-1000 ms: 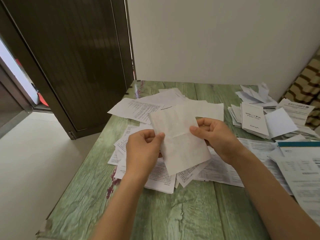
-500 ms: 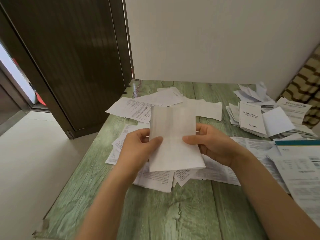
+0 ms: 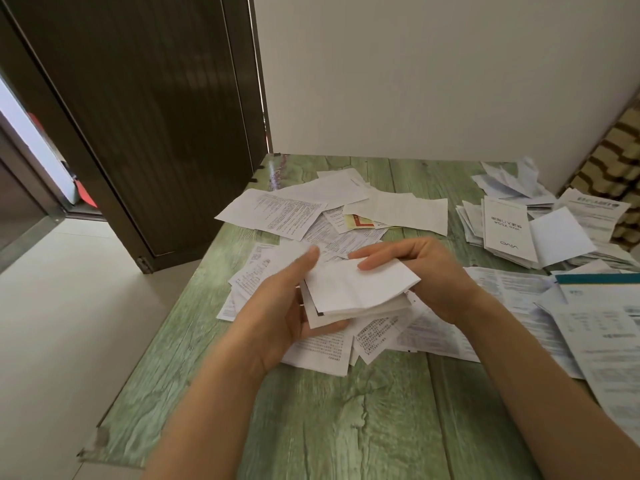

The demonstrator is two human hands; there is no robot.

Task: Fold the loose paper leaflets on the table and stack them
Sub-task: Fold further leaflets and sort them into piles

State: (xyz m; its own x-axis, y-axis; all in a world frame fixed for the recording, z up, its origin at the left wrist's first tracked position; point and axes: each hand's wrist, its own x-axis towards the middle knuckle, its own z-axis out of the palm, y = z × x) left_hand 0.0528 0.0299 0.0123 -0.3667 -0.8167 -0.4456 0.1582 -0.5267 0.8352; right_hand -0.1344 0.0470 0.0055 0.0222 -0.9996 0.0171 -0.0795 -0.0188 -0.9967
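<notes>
A white leaflet (image 3: 356,291) lies folded over into a small thick packet between both hands, above the middle of the green wooden table (image 3: 332,427). My left hand (image 3: 284,306) holds its left edge, palm turned up under it, thumb raised. My right hand (image 3: 415,268) grips the right side, fingers laid over the top layer. Loose unfolded leaflets (image 3: 277,216) lie scattered beneath and behind the hands. A stack of folded leaflets (image 3: 502,230) sits at the back right.
More printed sheets (image 3: 595,334), one with a teal band, cover the right edge of the table. A dark door (image 3: 138,116) stands open at the left, a white wall behind. A patterned cushion (image 3: 620,147) is at the far right. The table's near part shows bare wood.
The leaflet, held upright and flat before, is now folded over on itself and lowered. Both hands moved down and closer together.
</notes>
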